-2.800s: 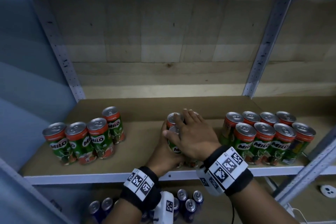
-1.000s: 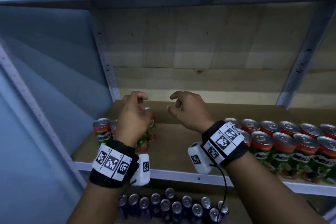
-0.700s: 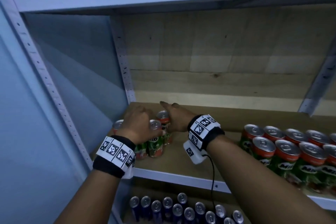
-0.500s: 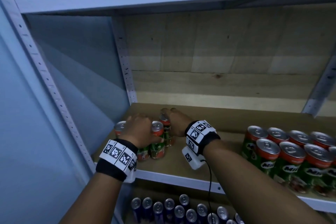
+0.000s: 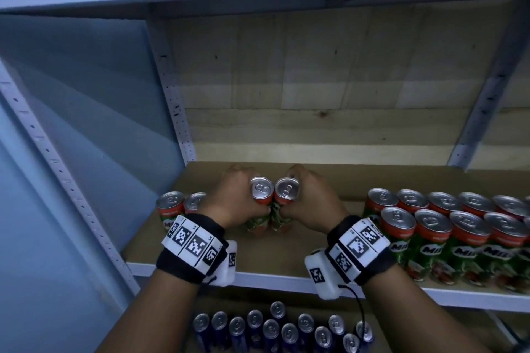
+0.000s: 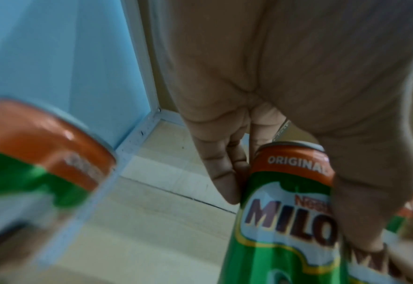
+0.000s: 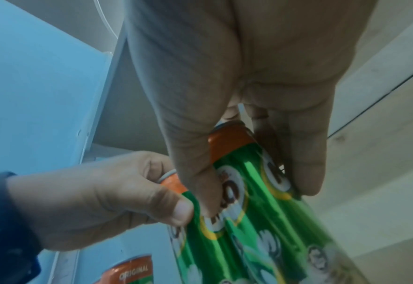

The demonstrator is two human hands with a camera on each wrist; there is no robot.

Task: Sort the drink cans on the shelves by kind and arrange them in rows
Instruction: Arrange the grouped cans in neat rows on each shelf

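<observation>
At the left end of the middle shelf point(image 5: 286, 276), toward 10 o'clock from your stance, you held one Milo can in each hand. Your left hand point(image 5: 232, 200) was wrapped around the left can point(image 5: 261, 189); your right hand point(image 5: 311, 203) was wrapped around the right can point(image 5: 286, 190). The two cans stood side by side, touching or nearly so; whether they were lifted off the board or resting on it could not be told.

Progress, judged from the layout: the main Milo block point(image 5: 447, 232) at 2 o'clock was already in two neat rows. Two stray Milo cans point(image 5: 183, 203) remained at 9 o'clock behind your left wrist, well apart from that block. So the two held cans plus the two strays were probably still to be joined to the rows. On the shelf below, at 6 o'clock, the blue cans point(image 5: 281, 329) were grouped by kind, but their rows looked loose.

View differences:
- Only the head view showed the block, the blue cans and the gap between groups.
- The left wrist view showed the thumb point(image 6: 368, 192) laid across the label and the fingers point(image 6: 222, 173) curled behind the can, plus a blurred stray can point(image 6: 42, 163) near the lens.
- The right wrist view showed both hands gripping, thumbs almost meeting, and one stray's "ORIGINAL" band at 7 o'clock.
</observation>
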